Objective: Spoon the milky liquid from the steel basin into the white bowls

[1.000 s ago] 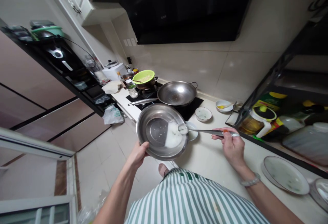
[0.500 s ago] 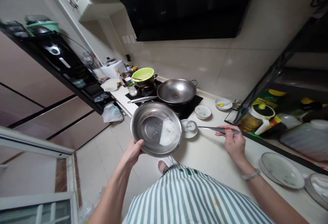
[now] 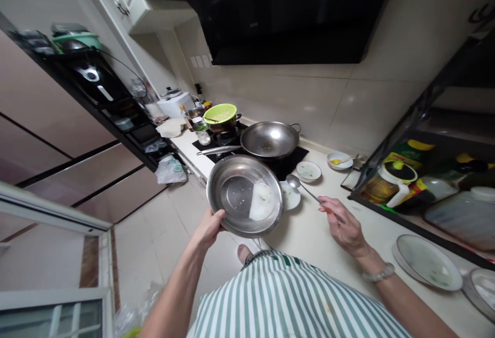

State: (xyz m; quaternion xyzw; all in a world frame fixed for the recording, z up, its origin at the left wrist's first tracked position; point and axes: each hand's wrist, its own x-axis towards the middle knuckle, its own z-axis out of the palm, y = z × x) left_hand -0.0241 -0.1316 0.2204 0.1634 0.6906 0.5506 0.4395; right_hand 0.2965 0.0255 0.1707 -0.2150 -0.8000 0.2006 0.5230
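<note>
My left hand (image 3: 209, 227) grips the near left rim of a stainless steel basin (image 3: 228, 193), tilted toward the right. Milky white liquid (image 3: 265, 201) with green bits has pooled on its right side. A long-handled metal spoon (image 3: 311, 195) is held by its handle in my right hand (image 3: 345, 224), closed around it. The spoon's head is over the far edge of a small white bowl (image 3: 291, 196), which the basin partly covers. That bowl has pale liquid in it. Just beyond stands another small bowl (image 3: 308, 171) with similar liquid.
A wok (image 3: 269, 139) sits on the black stove (image 3: 296, 160), beside a pot topped by a lime-green basin (image 3: 219, 113). A small dish (image 3: 339, 160) holds something yellow. On the right are a large plate of pale liquid (image 3: 427, 261) and a rack with a glass jug (image 3: 394, 183).
The spoon went from the basin to over the small bowl, then turned over, its head shifting toward the bowl's far edge. The basin moved left, then back right, still in my left hand.
</note>
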